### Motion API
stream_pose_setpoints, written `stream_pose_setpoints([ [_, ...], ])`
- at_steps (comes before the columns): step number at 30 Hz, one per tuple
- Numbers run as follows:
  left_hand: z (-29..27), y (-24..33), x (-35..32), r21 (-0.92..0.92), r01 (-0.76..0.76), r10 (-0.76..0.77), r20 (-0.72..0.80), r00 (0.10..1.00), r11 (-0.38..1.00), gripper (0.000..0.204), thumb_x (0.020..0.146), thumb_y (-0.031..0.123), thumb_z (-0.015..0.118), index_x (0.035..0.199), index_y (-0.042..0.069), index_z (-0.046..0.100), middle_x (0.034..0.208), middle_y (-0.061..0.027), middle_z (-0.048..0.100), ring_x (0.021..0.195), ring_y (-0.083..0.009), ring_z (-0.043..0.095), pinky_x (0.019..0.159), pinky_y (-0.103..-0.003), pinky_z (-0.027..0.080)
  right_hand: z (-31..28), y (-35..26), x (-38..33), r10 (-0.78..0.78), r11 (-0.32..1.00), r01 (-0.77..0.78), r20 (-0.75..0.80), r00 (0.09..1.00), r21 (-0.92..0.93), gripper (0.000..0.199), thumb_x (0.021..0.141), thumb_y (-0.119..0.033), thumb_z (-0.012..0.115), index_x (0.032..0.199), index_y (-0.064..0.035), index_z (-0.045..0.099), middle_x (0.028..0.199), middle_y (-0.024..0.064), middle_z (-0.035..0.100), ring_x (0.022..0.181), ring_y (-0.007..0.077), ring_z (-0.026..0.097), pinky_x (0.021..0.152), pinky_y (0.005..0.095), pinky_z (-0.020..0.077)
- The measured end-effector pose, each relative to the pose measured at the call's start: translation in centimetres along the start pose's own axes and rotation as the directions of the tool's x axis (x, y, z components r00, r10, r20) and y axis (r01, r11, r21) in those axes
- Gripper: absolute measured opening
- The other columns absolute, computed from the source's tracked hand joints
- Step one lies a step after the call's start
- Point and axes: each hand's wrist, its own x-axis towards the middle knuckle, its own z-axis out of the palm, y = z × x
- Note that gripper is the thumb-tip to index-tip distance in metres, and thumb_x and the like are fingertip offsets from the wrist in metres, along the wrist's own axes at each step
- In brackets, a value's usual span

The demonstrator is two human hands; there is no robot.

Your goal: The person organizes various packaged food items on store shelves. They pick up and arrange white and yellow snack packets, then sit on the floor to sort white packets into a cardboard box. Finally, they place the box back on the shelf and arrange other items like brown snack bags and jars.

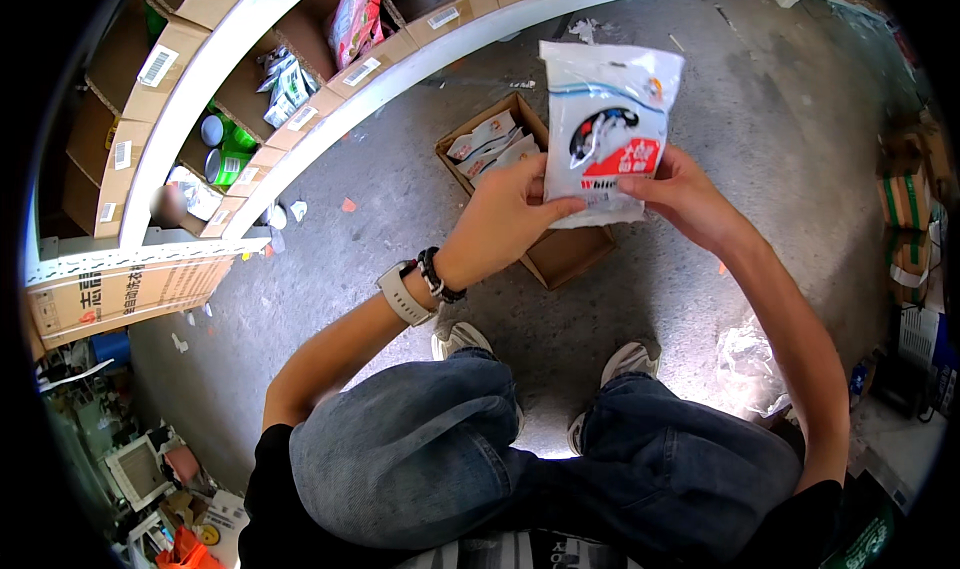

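Note:
A white plastic pouch (600, 99) with a red panel and a dark round picture is held up in front of me, its printed face toward me. My left hand (505, 209) grips its lower left edge, thumb across the front. On the lower right edge, my right hand (690, 194) pinches it with the thumb on the front. Below and behind the pouch, an open cardboard box (568, 259) stands on the floor, partly hidden by my left hand and the pouch. Several white packets (490, 139) lie in its far left part.
A shelf rack (300, 134) with cardboard bins curves across the far left, holding green cans (232, 154) and a pink packet (355, 24). Crumpled clear plastic (750, 369) lies on the floor at right. Stacked cartons (908, 189) stand at the far right, and clutter fills the lower left.

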Motion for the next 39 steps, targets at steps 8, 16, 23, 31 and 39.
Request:
stream_pose_setpoints([
  [8, 1.2, -1.8, 0.0, -0.164, 0.028, -0.022, 0.041, 0.999, 0.986, 0.033, 0.096, 0.012, 0.068, 0.123, -0.004, 0.058, 0.112, -0.0156, 0.072, 0.100, -0.0202, 0.071, 0.087, -0.030, 0.058, -0.9, 0.6, 0.1, -0.031, 0.999, 0.031, -0.026, 0.999, 0.019, 0.042, 0.087, -0.012, 0.078, 0.124, -0.0057, 0.061, 0.118, 0.0098, 0.070, 0.107, 0.0187, 0.067, 0.095, 0.0387, 0.0540],
  [16, 1.6, -1.4, -0.4, -0.039, 0.036, -0.033, 0.072, 0.997, 0.999, 0.028, 0.102, 0.017, 0.060, 0.118, -0.006, 0.064, 0.104, -0.0149, 0.074, 0.092, -0.0178, 0.073, 0.075, -0.029, 0.061, -2.0, 0.9, 0.8, 0.004, 0.997, -0.003, -0.013, 1.000, 0.076, 0.043, 0.086, -0.013, 0.080, 0.124, -0.0064, 0.061, 0.118, 0.0093, 0.070, 0.107, 0.0181, 0.067, 0.095, 0.0400, 0.0546],
  [23, 1.6, -2.0, -1.0, -0.024, 0.083, -0.077, 0.170, 0.982, 0.996, 0.032, 0.103, 0.022, 0.059, 0.117, -0.006, 0.067, 0.098, -0.0144, 0.076, 0.087, -0.0183, 0.075, 0.073, -0.028, 0.059, -2.2, 0.7, 0.6, 0.001, 1.000, -0.002, 0.010, 1.000, 0.011, 0.043, 0.086, -0.014, 0.080, 0.124, -0.0063, 0.062, 0.118, 0.0086, 0.071, 0.106, 0.0181, 0.068, 0.095, 0.0382, 0.0544],
  [31, 2.3, -4.1, -1.3, -0.072, 0.079, -0.062, 0.213, 0.975, 0.994, 0.029, 0.101, 0.015, 0.060, 0.123, -0.003, 0.065, 0.100, -0.0128, 0.076, 0.089, -0.0174, 0.075, 0.082, -0.027, 0.055, -2.4, 0.7, 0.8, -0.009, 0.994, 0.007, -0.015, 1.000, -0.110, 0.050, 0.082, -0.016, 0.084, 0.126, -0.0055, 0.062, 0.119, 0.0118, 0.071, 0.110, 0.0222, 0.067, 0.099, 0.0419, 0.0523],
  [39, 2.2, -4.6, -1.0, -0.069, 0.167, -0.155, 0.157, 0.975, 0.984, 0.026, 0.101, 0.014, 0.062, 0.117, -0.005, 0.070, 0.105, -0.0110, 0.075, 0.088, -0.0140, 0.072, 0.081, -0.028, 0.058, -2.4, 0.8, 1.0, -0.030, 0.996, 0.032, 0.019, 0.999, -0.088, 0.048, 0.085, -0.018, 0.081, 0.127, -0.0054, 0.061, 0.121, 0.0113, 0.070, 0.113, 0.0225, 0.066, 0.099, 0.0426, 0.0521],
])
